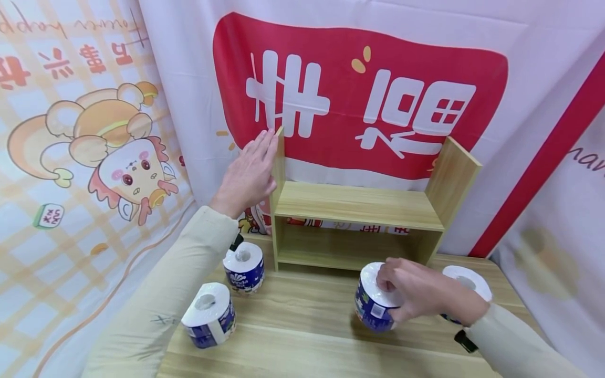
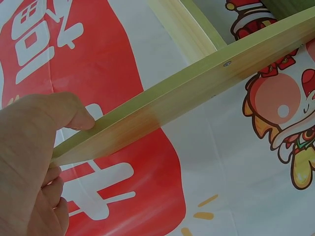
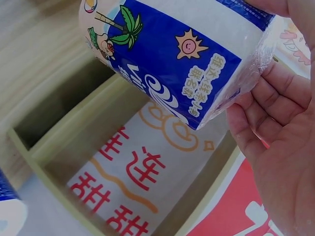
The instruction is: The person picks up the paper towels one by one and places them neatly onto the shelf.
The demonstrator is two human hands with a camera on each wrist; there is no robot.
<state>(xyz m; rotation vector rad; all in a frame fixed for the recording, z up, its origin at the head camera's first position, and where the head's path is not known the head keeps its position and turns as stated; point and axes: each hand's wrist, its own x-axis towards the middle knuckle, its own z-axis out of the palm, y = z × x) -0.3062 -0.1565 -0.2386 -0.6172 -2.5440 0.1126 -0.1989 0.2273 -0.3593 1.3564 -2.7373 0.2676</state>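
Note:
My left hand [image 1: 250, 170] grips the top of the left side panel of a small wooden desk shelf [image 1: 359, 205]. In the left wrist view, the thumb lies on one side of the panel [image 2: 147, 108] and the curled fingers are on the other. My right hand [image 1: 420, 289] holds a toilet paper roll [image 1: 366, 304] in blue and white wrapping in front of the shelf's right part. Some of its fingers reach over the core at the top, with the thumb against the side. Blue Vinda print and a palm tree show on this roll in the right wrist view.
Two more toilet paper rolls stand on the wooden table [image 1: 283, 336] at left, one near the shelf [image 1: 244, 275] and one closer to me [image 1: 208, 320]. Another roll [image 1: 478, 287] is partly behind my right wrist. Printed cloth [image 1: 359, 105] hangs behind the shelf and at both sides.

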